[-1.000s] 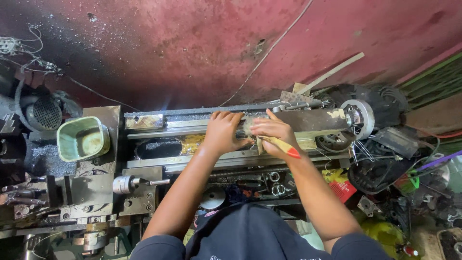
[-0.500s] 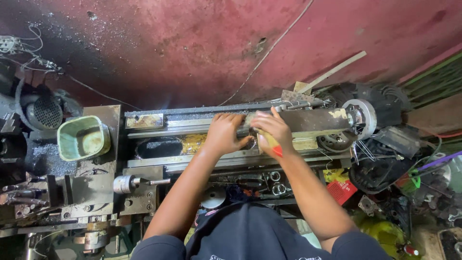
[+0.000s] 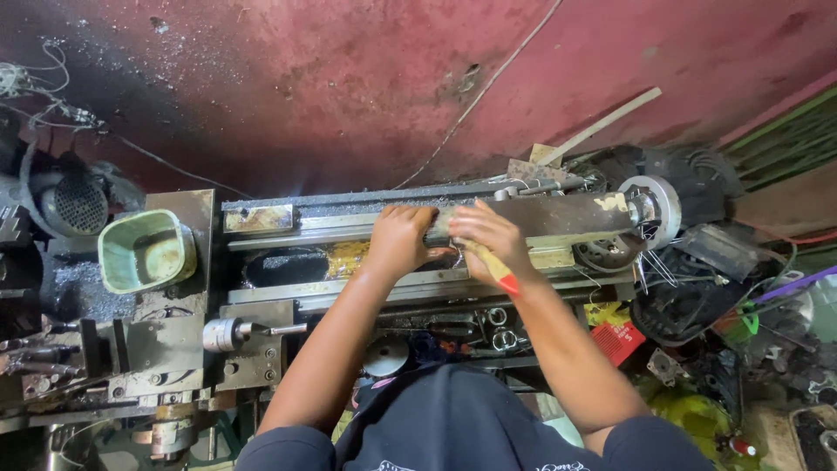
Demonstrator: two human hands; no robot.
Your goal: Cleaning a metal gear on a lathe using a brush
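I look down on a small metal lathe (image 3: 288,222) standing against a red wall. My left hand (image 3: 399,238) rests on the lathe bed near its middle, fingers curled over something I cannot make out. My right hand (image 3: 485,235) sits just to the right of it and grips a tool with a yellow and red handle (image 3: 499,272); the handle points back along my wrist and its working end is hidden under my fingers. The two hands nearly touch. To the right runs the long grey tailstock body (image 3: 567,218), ending in a round handwheel (image 3: 652,208).
A pale green plastic tub (image 3: 144,251) stands on the machine's left end, beside a motor with a perforated cover (image 3: 78,202). Metal chips lie over the left side. Cables, black parts and a red box (image 3: 617,340) crowd the right. A chrome handle (image 3: 228,333) sticks out at the front.
My right hand has turned slightly, swinging the yellow and red handle closer along my wrist. My left hand stays on the bed.
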